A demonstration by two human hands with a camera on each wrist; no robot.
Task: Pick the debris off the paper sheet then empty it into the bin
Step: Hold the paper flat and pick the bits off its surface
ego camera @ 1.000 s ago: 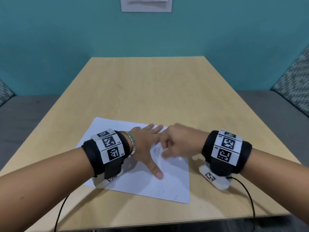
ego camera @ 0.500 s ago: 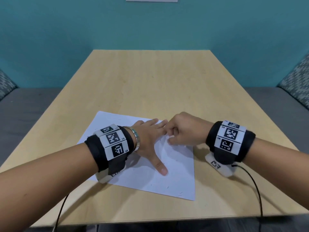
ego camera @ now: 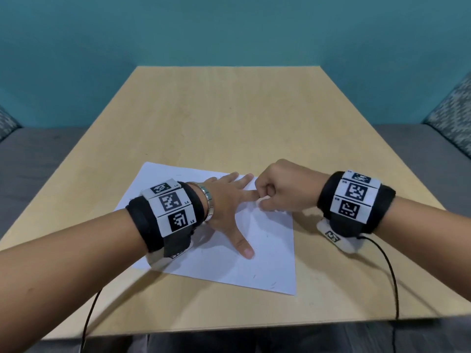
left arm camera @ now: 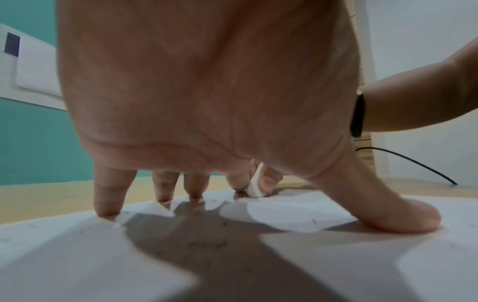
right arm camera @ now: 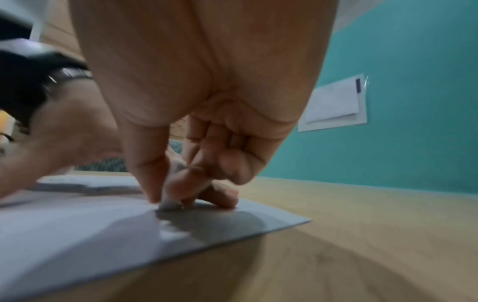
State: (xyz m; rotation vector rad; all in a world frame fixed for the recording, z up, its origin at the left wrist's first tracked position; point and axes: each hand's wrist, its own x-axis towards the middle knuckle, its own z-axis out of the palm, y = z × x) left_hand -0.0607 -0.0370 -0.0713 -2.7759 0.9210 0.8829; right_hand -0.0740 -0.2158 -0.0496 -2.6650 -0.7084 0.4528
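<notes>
The paper sheet [ego camera: 267, 250] lies flat near the front edge of the wooden table [ego camera: 229, 110], turned a little askew. The left hand [ego camera: 226, 205] rests palm down on it, fingers straight and spread, the thumb [left arm camera: 403, 216] stretched out to the side and its tip pressed onto the sheet; the fingertips [left arm camera: 106, 204] touch down near the far edge. The right hand [ego camera: 283, 187] sits just beside the left forefinger, at the sheet's far right corner, its fingers curled into a loose fist. Between its thumb and forefinger it pinches a small white scrap [left arm camera: 254, 187], whose lower end touches the paper; the other fingers [right arm camera: 232, 163] are folded into the palm. From the right wrist camera the scrap [right arm camera: 168, 202] is blurred, so its shape is hard to tell. Faint dark specks [ego camera: 272, 284] lie scattered on the near part of the sheet. Both wrists wear black bands [ego camera: 354, 202] with black-and-white markers
</notes>
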